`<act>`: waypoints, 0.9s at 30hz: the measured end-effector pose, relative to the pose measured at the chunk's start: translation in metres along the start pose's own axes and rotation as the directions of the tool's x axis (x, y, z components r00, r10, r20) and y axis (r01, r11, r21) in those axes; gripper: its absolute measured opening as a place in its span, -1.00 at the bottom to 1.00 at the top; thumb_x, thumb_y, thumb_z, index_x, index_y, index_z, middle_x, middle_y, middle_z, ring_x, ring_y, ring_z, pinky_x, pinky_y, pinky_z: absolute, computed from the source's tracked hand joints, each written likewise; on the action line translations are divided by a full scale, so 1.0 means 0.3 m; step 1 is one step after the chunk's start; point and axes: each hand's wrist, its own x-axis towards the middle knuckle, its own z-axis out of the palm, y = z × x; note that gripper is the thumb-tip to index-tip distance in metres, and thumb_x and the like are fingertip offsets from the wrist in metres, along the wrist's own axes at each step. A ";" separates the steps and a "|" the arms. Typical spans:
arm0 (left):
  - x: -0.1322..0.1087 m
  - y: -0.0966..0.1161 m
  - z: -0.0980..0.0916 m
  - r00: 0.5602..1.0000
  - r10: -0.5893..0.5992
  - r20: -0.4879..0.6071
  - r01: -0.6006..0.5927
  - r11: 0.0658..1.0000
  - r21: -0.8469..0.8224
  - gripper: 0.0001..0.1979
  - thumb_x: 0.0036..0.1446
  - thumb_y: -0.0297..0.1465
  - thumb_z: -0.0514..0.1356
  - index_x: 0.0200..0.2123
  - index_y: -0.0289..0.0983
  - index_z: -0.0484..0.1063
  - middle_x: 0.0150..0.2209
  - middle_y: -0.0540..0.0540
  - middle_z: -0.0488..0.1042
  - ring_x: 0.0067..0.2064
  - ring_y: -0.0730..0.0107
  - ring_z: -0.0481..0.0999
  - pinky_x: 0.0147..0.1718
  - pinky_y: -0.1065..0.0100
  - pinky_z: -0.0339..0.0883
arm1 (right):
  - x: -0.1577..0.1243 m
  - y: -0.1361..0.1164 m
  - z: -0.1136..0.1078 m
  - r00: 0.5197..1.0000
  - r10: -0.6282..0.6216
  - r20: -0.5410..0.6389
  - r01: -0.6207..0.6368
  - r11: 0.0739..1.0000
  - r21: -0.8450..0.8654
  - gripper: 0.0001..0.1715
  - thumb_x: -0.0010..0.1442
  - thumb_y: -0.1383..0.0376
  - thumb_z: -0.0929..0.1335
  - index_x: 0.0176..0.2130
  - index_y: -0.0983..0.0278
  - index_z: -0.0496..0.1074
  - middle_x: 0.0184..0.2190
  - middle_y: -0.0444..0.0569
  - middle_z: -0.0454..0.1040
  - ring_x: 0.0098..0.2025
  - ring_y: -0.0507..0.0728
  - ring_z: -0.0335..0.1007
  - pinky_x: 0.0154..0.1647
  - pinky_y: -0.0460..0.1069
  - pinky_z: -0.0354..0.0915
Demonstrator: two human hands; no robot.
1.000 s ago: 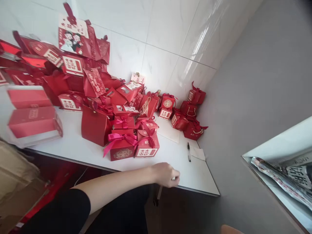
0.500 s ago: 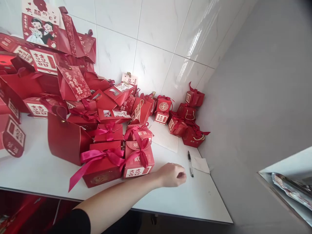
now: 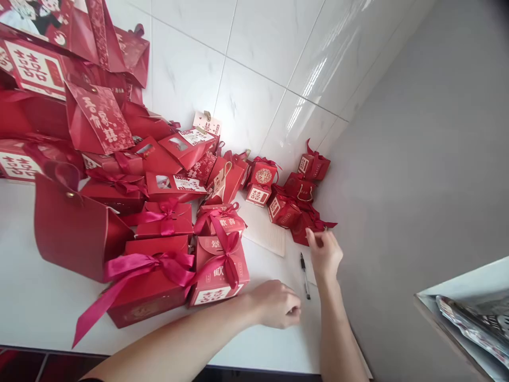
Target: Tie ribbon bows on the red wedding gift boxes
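Observation:
My left hand (image 3: 277,305) is curled into a loose fist above the white table, with nothing visible inside. It lies just right of a red gift box (image 3: 222,265) tied with a magenta ribbon. My right hand (image 3: 326,254) has come in from below on the right. Its thumb and bent fingers are apart at the front of a red gift box (image 3: 301,229) with a ribbon. The hand partly hides that box; whether it touches it I cannot tell. Between my hands lies a black-capped clear pen (image 3: 305,276).
Many red gift boxes and bags (image 3: 99,119) crowd the left and back of the white table (image 3: 254,347). A paper sheet (image 3: 267,236) lies near the right stack. A tiled wall (image 3: 250,79) stands behind, a grey wall (image 3: 397,185) to the right. A shelf (image 3: 469,286) juts out lower right.
My right hand has entered and reached up to the right-hand boxes, over the small paper beside the pen. My left hand stays a fist. The view has shifted slightly.

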 end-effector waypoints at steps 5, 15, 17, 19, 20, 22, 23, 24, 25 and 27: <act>-0.002 0.002 0.013 1.000 -0.014 0.000 0.014 0.998 0.064 -0.83 0.03 -0.40 0.09 -0.58 -0.26 0.29 -0.48 0.04 0.50 -0.44 0.44 0.46 -0.41 0.44 0.25 | -0.019 0.059 0.000 0.903 0.383 0.196 -0.336 0.912 -0.236 -0.43 0.19 -0.11 0.11 -0.53 0.24 0.27 -0.58 0.00 0.40 -0.52 0.15 0.32 -0.46 -0.01 0.20; -0.001 0.000 0.017 1.000 -0.006 0.017 0.003 0.991 0.133 -0.84 0.04 -0.40 0.07 -0.55 -0.28 0.32 -0.49 0.01 0.50 -0.44 0.39 0.47 -0.38 0.38 0.29 | -0.067 0.106 0.042 0.491 0.556 0.670 -0.460 0.819 -0.343 -0.53 0.02 0.05 0.32 -0.71 0.22 0.14 -0.69 -0.03 0.30 -0.53 0.19 0.32 -0.52 -0.02 0.15; -0.002 -0.001 0.013 1.000 -0.016 -0.015 0.017 0.996 0.082 -0.88 0.06 -0.42 0.05 -0.46 -0.28 0.35 -0.43 -0.02 0.51 -0.37 0.36 0.47 -0.31 0.35 0.30 | -0.080 0.094 0.048 0.444 0.474 0.761 -0.506 0.833 -0.224 -0.52 0.03 0.11 0.31 -0.74 0.23 0.10 -0.76 -0.12 0.21 -0.64 0.07 0.21 -0.61 -0.07 0.07; -0.003 -0.002 0.009 0.997 -0.057 -0.060 0.059 0.998 0.038 -0.89 0.05 -0.43 0.05 -0.38 -0.29 0.35 -0.36 -0.06 0.50 -0.28 0.31 0.45 -0.22 0.31 0.30 | -0.088 0.078 0.045 0.369 0.382 0.847 -0.585 0.804 -0.108 -0.54 0.02 0.08 0.31 -0.72 0.24 0.14 -0.78 -0.15 0.20 -0.72 0.01 0.12 -0.69 -0.10 0.02; -0.003 -0.002 0.006 0.993 -0.084 -0.086 0.087 0.996 0.023 -0.89 0.05 -0.43 0.05 -0.36 -0.29 0.35 -0.32 -0.08 0.48 -0.23 0.27 0.43 -0.19 0.29 0.29 | -0.089 0.071 0.041 0.334 0.334 0.881 -0.634 0.771 -0.052 -0.56 0.00 0.05 0.31 -0.69 0.25 0.20 -0.77 -0.15 0.23 -0.73 0.01 0.11 -0.72 -0.10 0.01; -0.004 0.000 -0.001 0.981 -0.146 -0.127 0.148 0.989 0.000 -0.89 0.04 -0.43 0.05 -0.34 -0.30 0.33 -0.28 -0.14 0.43 -0.15 0.21 0.37 -0.14 0.24 0.28 | -0.088 0.058 0.030 0.303 0.256 0.918 -0.731 0.680 0.051 -0.59 -0.06 0.00 0.33 -0.62 0.29 0.30 -0.71 -0.11 0.30 -0.70 0.02 0.16 -0.75 -0.12 0.04; -0.005 0.001 -0.006 0.975 -0.175 -0.139 0.175 0.984 -0.015 -0.89 0.03 -0.43 0.06 -0.34 -0.30 0.32 -0.26 -0.16 0.40 -0.12 0.19 0.34 -0.13 0.22 0.27 | -0.086 0.053 0.025 0.311 0.234 0.921 -0.772 0.628 0.101 -0.58 -0.08 -0.01 0.33 -0.59 0.30 0.32 -0.68 -0.10 0.32 -0.69 0.02 0.19 -0.76 -0.13 0.05; -0.006 0.003 -0.011 0.969 -0.200 -0.147 0.198 0.980 -0.033 -0.88 0.02 -0.43 0.07 -0.33 -0.30 0.31 -0.24 -0.17 0.38 -0.11 0.18 0.32 -0.12 0.22 0.27 | -0.083 0.049 0.021 0.333 0.225 0.916 -0.804 0.575 0.151 -0.57 -0.10 -0.02 0.34 -0.57 0.31 0.33 -0.67 -0.10 0.32 -0.68 0.02 0.19 -0.78 -0.14 0.05; -0.007 0.005 -0.015 0.964 -0.221 -0.150 0.216 0.975 -0.050 -0.87 0.01 -0.43 0.07 -0.31 -0.30 0.30 -0.23 -0.17 0.36 -0.11 0.17 0.30 -0.12 0.21 0.27 | -0.081 0.045 0.018 0.364 0.224 0.904 -0.827 0.524 0.203 -0.55 -0.11 -0.04 0.34 -0.57 0.31 0.33 -0.67 -0.11 0.31 -0.68 0.01 0.19 -0.80 -0.15 0.03; -0.008 0.005 -0.019 0.957 -0.247 -0.154 0.240 0.969 -0.061 -0.83 -0.02 -0.44 0.08 -0.28 -0.30 0.27 -0.22 -0.18 0.34 -0.11 0.17 0.29 -0.11 0.18 0.26 | -0.074 0.041 0.016 0.441 0.240 0.865 -0.844 0.437 0.309 -0.51 -0.11 -0.09 0.35 -0.55 0.30 0.30 -0.66 -0.14 0.28 -0.68 -0.01 0.17 -0.83 -0.17 -0.01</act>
